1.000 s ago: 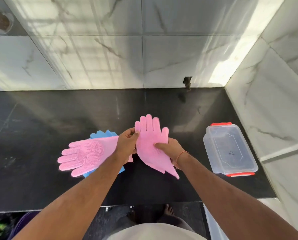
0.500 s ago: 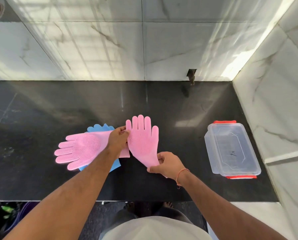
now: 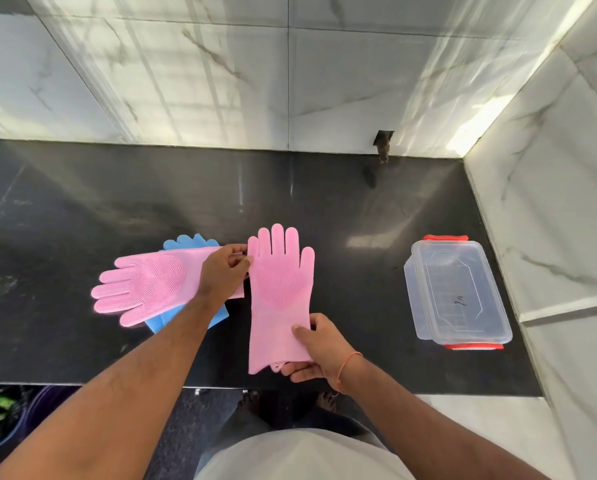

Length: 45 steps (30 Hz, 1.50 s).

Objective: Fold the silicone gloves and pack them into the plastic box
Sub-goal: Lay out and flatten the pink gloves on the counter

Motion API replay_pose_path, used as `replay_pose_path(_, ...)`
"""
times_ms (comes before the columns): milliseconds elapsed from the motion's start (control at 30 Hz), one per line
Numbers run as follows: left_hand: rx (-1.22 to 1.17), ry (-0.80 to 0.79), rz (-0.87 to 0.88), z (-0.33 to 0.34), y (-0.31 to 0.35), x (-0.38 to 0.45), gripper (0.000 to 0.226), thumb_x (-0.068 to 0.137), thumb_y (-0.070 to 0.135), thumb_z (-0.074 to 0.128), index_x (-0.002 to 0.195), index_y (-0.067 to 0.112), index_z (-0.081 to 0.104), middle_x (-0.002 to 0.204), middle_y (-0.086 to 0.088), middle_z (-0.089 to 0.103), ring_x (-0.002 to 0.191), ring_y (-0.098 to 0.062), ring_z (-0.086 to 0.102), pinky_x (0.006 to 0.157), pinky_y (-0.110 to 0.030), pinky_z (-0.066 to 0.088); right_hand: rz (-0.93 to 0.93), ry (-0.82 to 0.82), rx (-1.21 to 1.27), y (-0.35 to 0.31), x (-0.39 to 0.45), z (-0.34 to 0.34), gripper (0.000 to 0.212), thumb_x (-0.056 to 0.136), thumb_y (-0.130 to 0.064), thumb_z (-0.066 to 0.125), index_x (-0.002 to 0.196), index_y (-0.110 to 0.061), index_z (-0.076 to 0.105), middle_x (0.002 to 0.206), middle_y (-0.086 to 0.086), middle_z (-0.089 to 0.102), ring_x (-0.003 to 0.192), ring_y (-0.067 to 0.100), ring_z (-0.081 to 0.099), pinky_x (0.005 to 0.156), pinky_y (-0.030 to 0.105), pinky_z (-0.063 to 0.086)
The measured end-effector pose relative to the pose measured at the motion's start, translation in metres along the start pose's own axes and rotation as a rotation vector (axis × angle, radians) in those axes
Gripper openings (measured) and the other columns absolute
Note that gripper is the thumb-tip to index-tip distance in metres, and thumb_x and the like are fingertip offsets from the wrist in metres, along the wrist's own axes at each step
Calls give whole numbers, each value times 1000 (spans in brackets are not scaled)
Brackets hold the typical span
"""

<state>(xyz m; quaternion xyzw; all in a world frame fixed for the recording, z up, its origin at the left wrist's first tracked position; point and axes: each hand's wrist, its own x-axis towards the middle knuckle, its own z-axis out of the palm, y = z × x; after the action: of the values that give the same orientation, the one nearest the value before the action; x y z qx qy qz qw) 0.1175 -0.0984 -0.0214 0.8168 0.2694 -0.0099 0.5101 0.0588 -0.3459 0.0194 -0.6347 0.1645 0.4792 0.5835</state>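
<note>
Head view shows the left hand (image 3: pixel 222 271) pinching the finger side and the right hand (image 3: pixel 316 348) gripping the cuff of a flat pink glove (image 3: pixel 278 292) on the table (image 3: pixel 82 209). Nothing is folded yet; the plastic box (image 3: pixel 458 292) at right seems closed and holds no gloves.

On the black desk (image 3: pixel 82 220), the left hand (image 3: pixel 220 275) pinches the little-finger edge of an upright pink glove (image 3: pixel 279 289) while the right hand (image 3: pixel 319 348) holds its cuff. A second pink glove (image 3: pixel 144 285) lies left over a blue glove (image 3: pixel 189 242). The lidded plastic box (image 3: pixel 458 292) sits right.
</note>
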Motion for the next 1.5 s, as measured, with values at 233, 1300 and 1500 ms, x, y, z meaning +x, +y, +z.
replay_pose_path(233,84,-108,51,-10,10,-4,29,110,18,61,134,20,76,104,16,80,84,5,75,70,0,51,-95,269,-552,16,3,-17,31,102,-40,65,124,-28,47,110,-2,73,69,26,80,61,39,68)
replay_pose_path(1300,-290,227,-348,-274,-124,7,23,99,10,72,121,16,76,118,-9,80,99,-25,72,84,-40,59,-402,351,-411,-49,115,232,68,94,-30,82,151,-27,46,147,-2,59,129,17,61,113,40,51)
replay_pose_path(1500,-389,202,-230,-295,-115,17,16,106,18,66,119,27,71,117,-1,80,108,-25,78,80,-37,63,-414,309,-451,-56,122,259,61,94,-32,82,144,-29,48,141,-6,61,123,17,63,108,39,58)
